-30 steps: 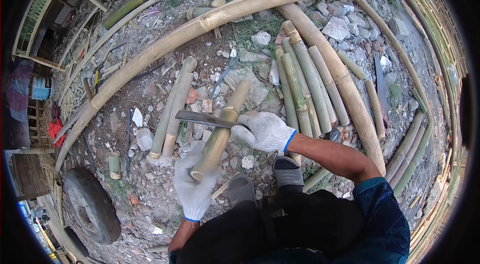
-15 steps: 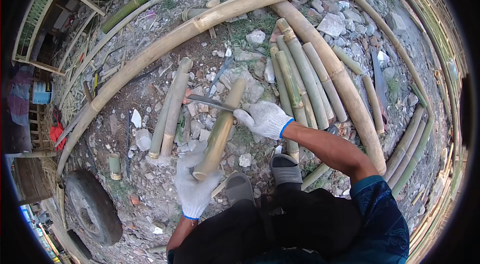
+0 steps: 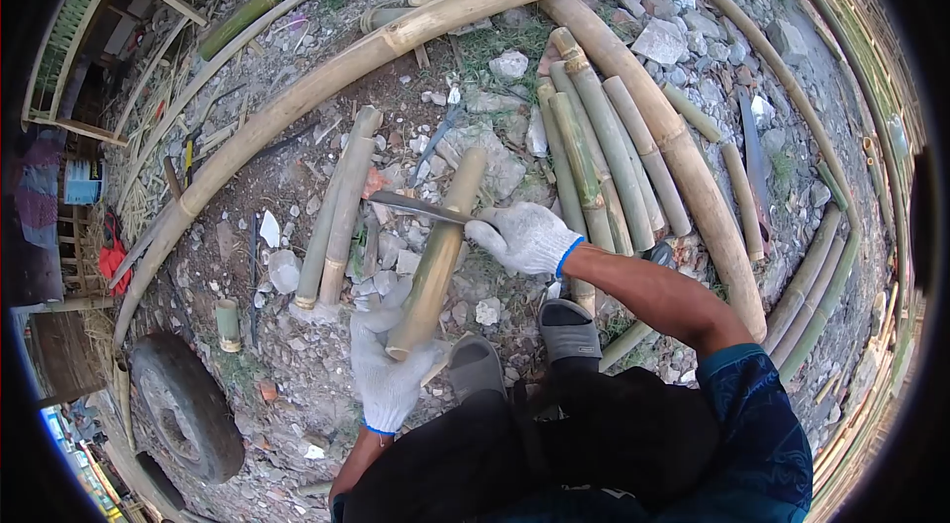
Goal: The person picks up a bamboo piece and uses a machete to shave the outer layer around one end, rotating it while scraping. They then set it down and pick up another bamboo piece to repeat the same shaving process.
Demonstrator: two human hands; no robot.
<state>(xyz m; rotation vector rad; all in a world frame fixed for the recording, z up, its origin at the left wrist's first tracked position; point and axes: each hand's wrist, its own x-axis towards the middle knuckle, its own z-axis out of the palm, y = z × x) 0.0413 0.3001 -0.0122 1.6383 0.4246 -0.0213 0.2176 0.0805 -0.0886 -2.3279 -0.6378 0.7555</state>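
Note:
My left hand (image 3: 387, 365), in a white knit glove, is closed round the near end of a short bamboo piece (image 3: 432, 276). That piece slants up and away from me above the stony ground. My right hand (image 3: 524, 238), gloved too, grips a long-bladed knife (image 3: 416, 207); its handle is hidden in the fist. The blade lies across the bamboo piece and points left. Two cut bamboo pieces (image 3: 346, 211) lie left of it. Several more cut lengths (image 3: 604, 162) lie side by side to the right.
A long bamboo pole (image 3: 396, 36) arches across the far side, and a thick one (image 3: 683, 157) runs down the right. A tyre (image 3: 186, 409) and a short bamboo stub (image 3: 228, 326) are on the left. A saw (image 3: 754, 157) lies at right. Rubble covers the ground.
Both hands, the knife and the bamboo piece keep nearly the same pose. The view has shifted slightly.

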